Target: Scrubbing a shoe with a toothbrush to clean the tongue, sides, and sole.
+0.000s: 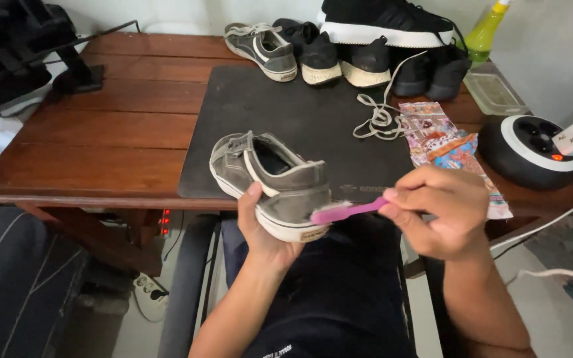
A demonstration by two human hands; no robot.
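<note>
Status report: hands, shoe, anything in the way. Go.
Left hand grips grey sneaker at heel. Right hand holds pink toothbrush, bristles on heel. Nothing between brush and shoe.

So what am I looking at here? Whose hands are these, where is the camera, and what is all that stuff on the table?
There is no machine here: these are a person's two bare hands, filmed by one camera worn on their head and looking down, so you see what they see. The left hand holds a grey sneaker from underneath, near its heel. The fingers of the right hand grip a pink toothbrush, whose bristles touch the shoe's heel end. Behind lies a wooden table with a dark mat. Along the far edge stand more shoes, among them a matching grey sneaker and a black sneaker with a white sole. A loose white shoelace lies on the mat, beside colourful packets. At the right sit a round power socket, a clear plastic container and a yellow-green bottle.
</note>
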